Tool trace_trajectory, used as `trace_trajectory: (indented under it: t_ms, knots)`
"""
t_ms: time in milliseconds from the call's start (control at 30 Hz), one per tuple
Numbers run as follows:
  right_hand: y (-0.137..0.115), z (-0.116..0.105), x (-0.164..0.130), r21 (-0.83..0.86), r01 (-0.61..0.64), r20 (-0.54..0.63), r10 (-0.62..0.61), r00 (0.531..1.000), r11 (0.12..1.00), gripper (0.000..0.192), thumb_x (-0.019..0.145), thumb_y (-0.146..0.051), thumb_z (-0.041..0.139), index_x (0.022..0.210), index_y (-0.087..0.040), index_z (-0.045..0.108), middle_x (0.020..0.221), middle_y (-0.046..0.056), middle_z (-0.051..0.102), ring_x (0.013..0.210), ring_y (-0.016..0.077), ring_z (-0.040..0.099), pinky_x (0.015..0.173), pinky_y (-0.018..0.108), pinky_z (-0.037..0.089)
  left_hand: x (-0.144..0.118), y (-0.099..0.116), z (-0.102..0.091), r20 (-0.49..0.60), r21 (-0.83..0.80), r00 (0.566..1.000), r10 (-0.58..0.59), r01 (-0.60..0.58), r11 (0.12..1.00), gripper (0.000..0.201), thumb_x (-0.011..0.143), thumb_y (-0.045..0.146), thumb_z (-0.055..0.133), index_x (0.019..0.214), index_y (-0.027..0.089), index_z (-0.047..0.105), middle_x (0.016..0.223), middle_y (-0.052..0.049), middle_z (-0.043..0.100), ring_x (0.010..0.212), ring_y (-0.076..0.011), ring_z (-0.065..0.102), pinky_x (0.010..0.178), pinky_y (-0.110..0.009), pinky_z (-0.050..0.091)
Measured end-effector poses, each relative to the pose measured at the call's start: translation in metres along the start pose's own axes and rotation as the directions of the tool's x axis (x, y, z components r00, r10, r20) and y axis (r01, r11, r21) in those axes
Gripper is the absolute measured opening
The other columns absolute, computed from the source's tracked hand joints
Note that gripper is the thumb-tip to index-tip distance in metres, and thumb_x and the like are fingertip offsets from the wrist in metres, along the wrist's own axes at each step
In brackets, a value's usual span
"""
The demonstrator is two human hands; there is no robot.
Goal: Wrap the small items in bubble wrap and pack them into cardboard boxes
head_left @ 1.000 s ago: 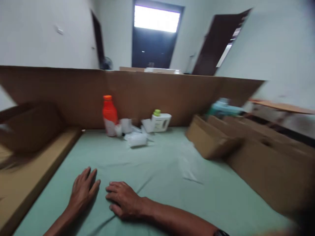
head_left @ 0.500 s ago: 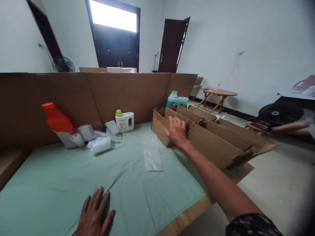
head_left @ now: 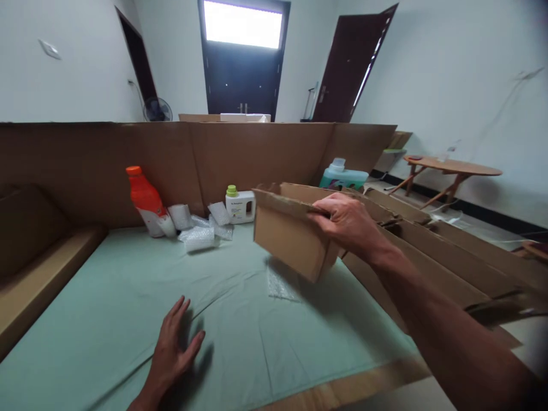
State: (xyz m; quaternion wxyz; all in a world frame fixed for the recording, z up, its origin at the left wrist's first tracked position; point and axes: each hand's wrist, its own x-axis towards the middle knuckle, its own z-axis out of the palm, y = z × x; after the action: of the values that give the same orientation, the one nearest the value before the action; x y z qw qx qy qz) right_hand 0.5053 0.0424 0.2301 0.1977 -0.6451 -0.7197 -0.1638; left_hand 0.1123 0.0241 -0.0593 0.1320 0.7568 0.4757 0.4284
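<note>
My right hand (head_left: pixel 349 222) grips the top edge of an open cardboard box (head_left: pixel 291 237) and holds it lifted above the green cloth (head_left: pixel 120 308), tilted. A sheet of bubble wrap (head_left: pixel 279 283) lies on the cloth just under the box. My left hand (head_left: pixel 173 351) rests flat on the cloth near the front, fingers spread, holding nothing.
An orange bottle (head_left: pixel 145 200), rolls of bubble wrap (head_left: pixel 197 225) and a white jug with a green cap (head_left: pixel 240 205) stand against the cardboard wall (head_left: pixel 214 154). Flattened boxes (head_left: pixel 428 251) and a teal bottle (head_left: pixel 342 174) lie to the right. A small round table (head_left: pixel 449 168) stands beyond.
My right hand went from the cloth to the row of boxes, took hold of the nearest box and lifted it toward me. My left hand stayed on the cloth.
</note>
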Motion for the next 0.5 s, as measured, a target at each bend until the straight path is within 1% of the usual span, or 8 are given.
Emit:
trace_trajectory:
  t_ms: [67, 167, 200, 267, 333, 400, 467, 500]
  knots:
    - [-0.033, 0.002, -0.002, 0.143, 0.222, -0.047, -0.218, 0.975, 0.965, 0.018, 0.09, -0.023, 0.058, 0.079, -0.021, 0.072, 0.081, 0.004, 0.072, 0.086, 0.0211, 0.062, 0.08, 0.033, 0.042, 0.01, 0.015, -0.003, -0.013, -0.148, 0.992, -0.128, 0.125, 0.981, 0.076, 0.086, 0.045, 0.066, 0.152, 0.026, 0.034, 0.151, -0.017, 0.047, 0.134, -0.035, 0.051, 0.107, -0.056, 0.046]
    - [-0.08, 0.032, -0.011, 0.303, 0.461, -0.13, -0.442, 0.887, 0.834, 0.017, 0.09, -0.016, 0.057, 0.082, -0.02, 0.072, 0.08, 0.003, 0.073, 0.086, 0.0202, 0.063, 0.087, 0.037, 0.041, 0.027, 0.026, -0.014, -0.042, -0.327, 0.953, -0.301, 0.271, 0.905, 0.095, 0.079, 0.05, 0.072, 0.156, 0.025, 0.023, 0.156, -0.018, 0.04, 0.136, -0.0351, 0.049, 0.11, -0.055, 0.042]
    - [-0.092, 0.046, -0.018, 0.346, 0.501, -0.15, -0.48, 0.864, 0.793, 0.017, 0.089, -0.013, 0.057, 0.083, -0.02, 0.072, 0.08, 0.003, 0.073, 0.087, 0.0199, 0.063, 0.088, 0.037, 0.042, 0.03, 0.024, -0.02, -0.05, -0.361, 0.934, -0.353, 0.313, 0.878, 0.097, 0.076, 0.052, 0.074, 0.155, 0.023, 0.025, 0.154, -0.019, 0.042, 0.135, -0.0355, 0.05, 0.11, -0.054, 0.043]
    - [-0.111, 0.07, -0.038, 0.419, 0.551, -0.187, -0.525, 0.83, 0.722, 0.018, 0.088, -0.009, 0.057, 0.087, -0.02, 0.071, 0.084, 0.004, 0.073, 0.091, 0.02, 0.064, 0.088, 0.036, 0.044, 0.032, 0.016, -0.031, -0.044, -0.386, 0.89, -0.455, 0.405, 0.829, 0.091, 0.069, 0.056, 0.076, 0.144, 0.017, 0.041, 0.14, -0.02, 0.056, 0.126, -0.0362, 0.057, 0.105, -0.052, 0.047]
    - [-0.117, 0.086, -0.064, 0.432, 0.564, -0.23, -0.519, 0.824, 0.704, 0.021, 0.089, -0.01, 0.059, 0.102, -0.022, 0.07, 0.101, 0.006, 0.074, 0.108, 0.0237, 0.063, 0.095, 0.04, 0.044, 0.027, 0.004, -0.041, -0.033, -0.388, 0.851, -0.524, 0.472, 0.792, 0.075, 0.064, 0.058, 0.077, 0.122, 0.015, 0.057, 0.118, -0.016, 0.068, 0.111, -0.0344, 0.065, 0.095, -0.047, 0.053]
    - [-0.112, 0.094, -0.092, 0.43, 0.493, -0.279, -0.408, 0.869, 0.756, 0.04, 0.088, -0.02, 0.067, 0.128, -0.023, 0.061, 0.132, 0.012, 0.065, 0.13, 0.0306, 0.052, 0.106, 0.049, 0.04, 0.02, -0.003, -0.048, -0.008, -0.403, 0.848, -0.531, 0.483, 0.778, 0.059, 0.063, 0.056, 0.076, 0.106, 0.017, 0.061, 0.104, -0.013, 0.072, 0.1, -0.0306, 0.068, 0.089, -0.041, 0.056]
    - [-0.104, 0.103, -0.117, 0.488, 0.301, -0.256, -0.195, 0.947, 0.82, 0.071, 0.086, -0.031, 0.073, 0.149, -0.024, 0.042, 0.153, 0.016, 0.045, 0.141, 0.0343, 0.042, 0.111, 0.054, 0.038, 0.012, -0.005, -0.049, 0.016, -0.432, 0.856, -0.516, 0.472, 0.769, 0.052, 0.065, 0.051, 0.076, 0.102, 0.018, 0.061, 0.102, -0.011, 0.072, 0.097, -0.0277, 0.07, 0.087, -0.037, 0.057]
    - [-0.101, 0.109, -0.127, 0.535, 0.184, -0.193, -0.093, 0.977, 0.824, 0.078, 0.086, -0.034, 0.072, 0.154, -0.024, 0.034, 0.156, 0.016, 0.041, 0.141, 0.0336, 0.043, 0.111, 0.053, 0.04, 0.009, -0.005, -0.048, 0.028, -0.443, 0.858, -0.514, 0.471, 0.763, 0.051, 0.066, 0.049, 0.076, 0.104, 0.018, 0.061, 0.102, -0.011, 0.072, 0.097, -0.0269, 0.07, 0.086, -0.035, 0.057]
